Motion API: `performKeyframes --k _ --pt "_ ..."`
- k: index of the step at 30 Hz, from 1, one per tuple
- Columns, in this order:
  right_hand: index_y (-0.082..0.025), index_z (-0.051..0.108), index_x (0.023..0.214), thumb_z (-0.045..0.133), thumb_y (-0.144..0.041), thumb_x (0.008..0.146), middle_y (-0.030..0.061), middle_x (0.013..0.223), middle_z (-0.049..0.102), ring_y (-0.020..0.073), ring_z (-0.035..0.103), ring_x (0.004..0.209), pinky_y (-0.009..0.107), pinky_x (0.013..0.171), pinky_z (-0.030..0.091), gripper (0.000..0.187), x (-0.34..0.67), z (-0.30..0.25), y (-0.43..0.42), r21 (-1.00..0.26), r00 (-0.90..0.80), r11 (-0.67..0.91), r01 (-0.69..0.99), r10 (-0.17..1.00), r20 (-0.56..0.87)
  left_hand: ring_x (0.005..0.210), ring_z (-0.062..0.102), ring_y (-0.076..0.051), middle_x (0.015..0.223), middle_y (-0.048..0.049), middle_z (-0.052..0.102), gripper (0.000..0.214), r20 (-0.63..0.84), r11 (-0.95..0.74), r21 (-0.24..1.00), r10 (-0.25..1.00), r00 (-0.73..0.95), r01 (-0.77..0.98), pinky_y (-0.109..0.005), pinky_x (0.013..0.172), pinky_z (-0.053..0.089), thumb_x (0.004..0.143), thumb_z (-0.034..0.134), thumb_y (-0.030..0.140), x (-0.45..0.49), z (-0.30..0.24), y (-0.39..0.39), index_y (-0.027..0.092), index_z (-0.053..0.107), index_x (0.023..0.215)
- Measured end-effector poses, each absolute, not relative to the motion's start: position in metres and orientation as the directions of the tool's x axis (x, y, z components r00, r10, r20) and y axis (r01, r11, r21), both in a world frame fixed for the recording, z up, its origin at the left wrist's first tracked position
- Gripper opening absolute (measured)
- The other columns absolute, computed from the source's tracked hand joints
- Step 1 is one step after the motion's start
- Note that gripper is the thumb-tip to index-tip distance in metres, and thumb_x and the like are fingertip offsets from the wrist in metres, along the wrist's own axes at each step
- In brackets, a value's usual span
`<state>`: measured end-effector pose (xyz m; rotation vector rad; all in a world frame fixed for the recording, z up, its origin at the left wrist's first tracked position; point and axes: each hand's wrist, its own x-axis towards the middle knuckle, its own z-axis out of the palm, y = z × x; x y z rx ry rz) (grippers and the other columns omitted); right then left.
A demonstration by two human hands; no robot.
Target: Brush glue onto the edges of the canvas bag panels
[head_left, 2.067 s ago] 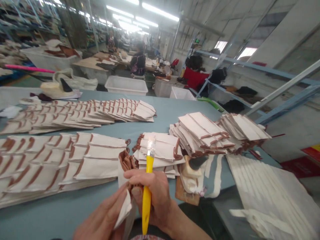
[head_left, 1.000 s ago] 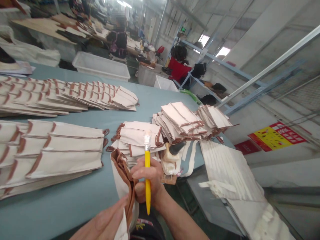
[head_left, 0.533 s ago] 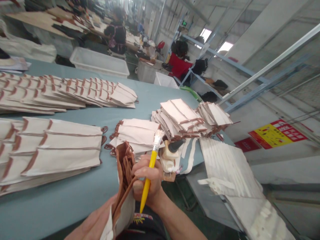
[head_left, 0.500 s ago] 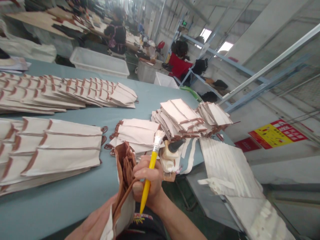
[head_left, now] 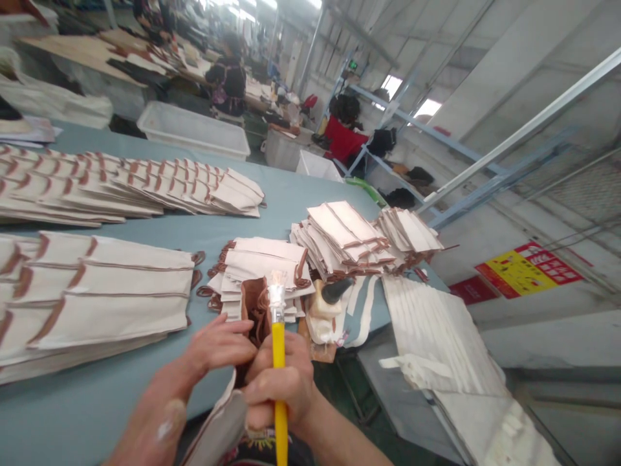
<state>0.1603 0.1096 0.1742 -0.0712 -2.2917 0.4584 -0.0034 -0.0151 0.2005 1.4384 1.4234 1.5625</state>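
Observation:
My right hand (head_left: 295, 372) is closed around a yellow-handled brush (head_left: 278, 343). Its bristles point away from me and are coated with something whitish. Right beside and beneath that hand is a folded cream-and-brown piece (head_left: 253, 299), with its brown inside and several folded layers showing. My left hand (head_left: 218, 349) comes from the left, its fingertips on the edge of this piece near my right hand; its thumb is hidden. Just right of my hands stands a glue-smeared, cream-coloured container (head_left: 324, 307) with a dark, cone-shaped part on top.
Similar cream pieces with brown edging lie in overlapping rows (head_left: 126, 278) on the blue-green table (head_left: 87, 424). More are stacked in piles (head_left: 339, 226) ahead. White strips (head_left: 436, 330) hang over the right side. Beyond are a white bin (head_left: 194, 129) and a seated person (head_left: 228, 77).
My left hand has come up from low on the piece to its upper edge. The brush has swung more upright and left, and the piece has turned and shifted between my hands.

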Motion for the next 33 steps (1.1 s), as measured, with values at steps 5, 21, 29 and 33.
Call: performKeyframes --k 5,21,29,33 --pt "-0.028 0.074 0.082 0.072 -0.067 0.112 -0.0071 0.062 0.068 0.0118 0.065 0.054 0.025 0.067 0.061 0.049 0.168 0.198 0.128 -0.34 -0.397 0.914 -0.223 0.233 0.888 0.081 0.068 -0.025 0.078 -0.0012 0.071 0.068 0.436 -0.402 0.885 0.893 -0.112 0.234 -0.044 0.115 0.054 0.116 0.038 0.074 -0.005 0.241 0.022 0.028 0.071 0.078" --pt "-0.028 0.071 0.103 0.057 -0.062 0.12 -0.0026 0.068 0.073 0.0156 0.066 0.051 0.03 0.065 0.059 0.04 0.167 0.208 0.166 -0.382 -0.462 0.902 -0.201 0.257 0.849 0.105 0.087 -0.026 0.113 -0.0011 0.094 0.033 0.024 0.014 0.876 0.997 -0.072 0.482 -0.023 0.091 0.066 0.1 0.073 0.057 -0.003 0.254 -0.013 0.034 0.092 0.114" --pt "-0.027 0.074 0.117 0.042 -0.058 0.123 -0.0038 0.068 0.073 0.0163 0.07 0.057 0.031 0.068 0.062 0.045 0.149 0.237 0.169 -0.523 -0.43 0.832 -0.184 0.41 0.804 0.08 0.08 -0.022 0.086 -0.0003 0.087 0.038 -0.123 0.074 0.943 0.983 0.134 0.324 -0.021 0.074 0.062 0.104 0.062 0.051 -0.006 0.291 0.007 0.027 0.088 0.09" --pt "-0.024 0.077 0.11 0.037 -0.065 0.122 -0.0055 0.061 0.058 0.0139 0.055 0.049 0.025 0.05 0.046 0.059 0.169 0.27 0.153 -0.816 -0.191 0.537 -0.216 0.796 0.574 0.08 0.078 -0.024 0.088 -0.003 0.086 0.038 -0.164 0.165 0.965 0.986 -0.022 0.202 -0.024 0.072 0.063 0.1 0.07 0.055 -0.011 0.279 -0.001 0.025 0.089 0.09"
